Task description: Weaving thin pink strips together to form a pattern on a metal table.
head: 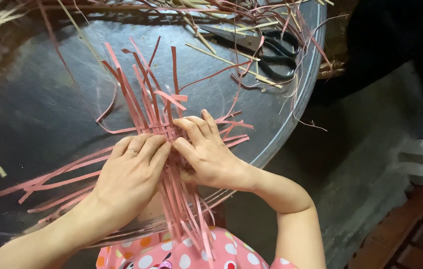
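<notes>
Black-handled scissors (266, 47) lie among loose pale strips (231, 62) at the far edge of a round, dark surface (37, 114); brick floor (416, 239) at lower right.
</notes>
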